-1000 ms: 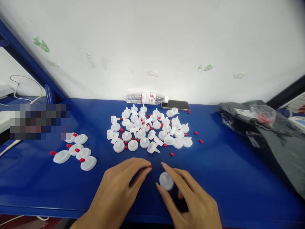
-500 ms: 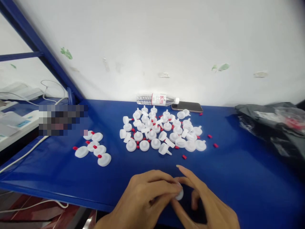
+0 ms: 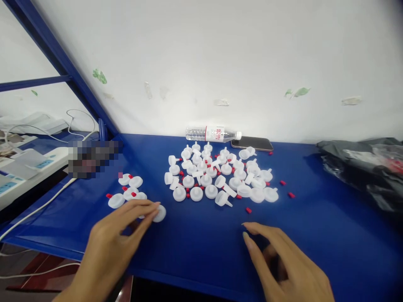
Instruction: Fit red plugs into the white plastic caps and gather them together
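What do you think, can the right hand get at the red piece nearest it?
Probably yes: the right hand looks empty, and nothing lies between it and that red piece.

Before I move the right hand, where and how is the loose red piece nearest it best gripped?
Probably pinch the red piece across its middle, on its two long sides, coming down from the near side. It lies flat, longer than wide, apart from the white pieces, with the open right hand on that near side.
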`<state>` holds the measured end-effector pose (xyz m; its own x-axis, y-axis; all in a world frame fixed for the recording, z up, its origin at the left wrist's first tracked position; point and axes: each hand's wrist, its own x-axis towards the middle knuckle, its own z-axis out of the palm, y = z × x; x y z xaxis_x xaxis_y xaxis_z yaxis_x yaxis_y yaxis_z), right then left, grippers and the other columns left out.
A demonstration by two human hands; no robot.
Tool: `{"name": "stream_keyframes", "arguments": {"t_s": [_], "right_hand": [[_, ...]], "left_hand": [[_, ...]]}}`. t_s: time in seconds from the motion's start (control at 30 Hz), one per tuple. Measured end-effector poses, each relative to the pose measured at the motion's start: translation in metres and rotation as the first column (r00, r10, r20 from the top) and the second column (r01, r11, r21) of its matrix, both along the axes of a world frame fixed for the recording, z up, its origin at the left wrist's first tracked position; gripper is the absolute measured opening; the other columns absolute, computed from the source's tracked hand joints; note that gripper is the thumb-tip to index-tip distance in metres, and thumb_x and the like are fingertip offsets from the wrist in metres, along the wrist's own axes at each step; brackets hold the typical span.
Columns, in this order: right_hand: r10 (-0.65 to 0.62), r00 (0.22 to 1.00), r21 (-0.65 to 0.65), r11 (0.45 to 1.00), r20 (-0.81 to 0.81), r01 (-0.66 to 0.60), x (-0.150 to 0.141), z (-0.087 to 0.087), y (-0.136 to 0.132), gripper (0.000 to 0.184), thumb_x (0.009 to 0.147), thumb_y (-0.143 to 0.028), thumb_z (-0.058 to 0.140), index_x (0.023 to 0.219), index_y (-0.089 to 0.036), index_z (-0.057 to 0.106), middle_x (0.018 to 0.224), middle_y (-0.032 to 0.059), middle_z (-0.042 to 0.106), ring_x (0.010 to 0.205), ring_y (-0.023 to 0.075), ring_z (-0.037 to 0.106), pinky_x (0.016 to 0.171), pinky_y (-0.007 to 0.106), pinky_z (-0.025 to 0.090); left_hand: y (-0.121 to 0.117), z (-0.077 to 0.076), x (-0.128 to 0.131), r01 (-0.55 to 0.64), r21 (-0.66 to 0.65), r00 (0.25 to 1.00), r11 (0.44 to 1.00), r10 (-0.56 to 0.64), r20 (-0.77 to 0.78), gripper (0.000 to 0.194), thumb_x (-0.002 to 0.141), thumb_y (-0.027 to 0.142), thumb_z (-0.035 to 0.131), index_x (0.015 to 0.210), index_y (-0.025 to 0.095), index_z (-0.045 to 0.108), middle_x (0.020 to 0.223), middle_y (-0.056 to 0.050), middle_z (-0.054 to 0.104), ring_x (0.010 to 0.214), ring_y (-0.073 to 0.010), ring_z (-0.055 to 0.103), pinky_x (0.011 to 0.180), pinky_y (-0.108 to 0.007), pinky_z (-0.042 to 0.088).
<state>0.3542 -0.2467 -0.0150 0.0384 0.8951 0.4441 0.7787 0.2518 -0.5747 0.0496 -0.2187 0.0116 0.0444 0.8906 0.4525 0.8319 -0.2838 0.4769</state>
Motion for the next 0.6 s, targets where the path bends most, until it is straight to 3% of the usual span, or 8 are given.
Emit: {"name": "stream_keyframes", "arguments": {"t_s": [0.13,0.27,0.4,0.5,0.6], "right_hand": [[0.012,0.994,0.018,1.0,0.112,-0.014,0.01,0.008,0.021,0.032,0.102,-0.049,0.05,0.112,-0.026,0.071,0.094,0.0003,0.076,0.047,0.0082,0.063,0.046,0.019,0.052],[-0.021,0.961,0.057,0.998,0.276,0.005,0.006,0.022,0.047,0.037,0.105,-0.049,0.045,0.12,-0.027,0.07,0.096,0.0018,0.075,0.05,0.0121,0.064,0.046,0.025,0.049],[-0.024,0.89,0.054,0.999,0.456,-0.001,-0.006,0.026,0.067,0.03,0.105,-0.04,0.045,0.113,-0.028,0.072,0.099,0.0017,0.074,0.055,0.0166,0.067,0.041,0.028,0.042],[-0.024,0.877,0.057,0.998,0.479,-0.004,-0.011,0.026,0.069,0.025,0.103,-0.039,0.049,0.102,-0.027,0.071,0.097,0.0004,0.073,0.052,0.0168,0.066,0.038,0.029,0.04],[-0.039,0.916,0.073,0.997,0.399,0.011,-0.007,0.031,0.06,0.027,0.103,-0.044,0.049,0.096,-0.028,0.069,0.099,0.0,0.073,0.052,0.015,0.065,0.04,0.028,0.046]], "left_hand": [[0.003,0.003,-0.023,-0.132,0.018,0.988,0.991,0.133,-0.075,0.017,0.094,0.04,0.066,0.101,0.031,0.078,0.107,0.002,0.078,0.084,-0.0173,0.075,0.071,-0.023,0.057],[0.005,0.006,-0.02,-0.237,0.035,0.965,0.971,0.239,-0.111,0.021,0.094,0.043,0.061,0.101,0.031,0.077,0.092,0.003,0.078,0.056,-0.0129,0.067,0.06,-0.025,0.053],[0.008,0.001,-0.017,-0.289,0.015,0.952,0.957,0.289,-0.097,0.033,0.092,0.053,0.058,0.11,0.03,0.074,0.079,0.003,0.074,0.052,-0.0139,0.064,0.054,-0.026,0.051],[0.007,0.0,-0.015,-0.262,0.017,0.962,0.965,0.263,-0.074,0.04,0.094,0.057,0.056,0.118,0.03,0.072,0.093,0.001,0.074,0.058,-0.0138,0.064,0.055,-0.026,0.052],[0.003,0.003,-0.008,-0.253,0.124,0.96,0.959,0.265,-0.086,0.033,0.096,0.053,0.06,0.119,0.032,0.071,0.11,0.001,0.069,0.058,-0.0102,0.059,0.056,-0.026,0.05]]}}
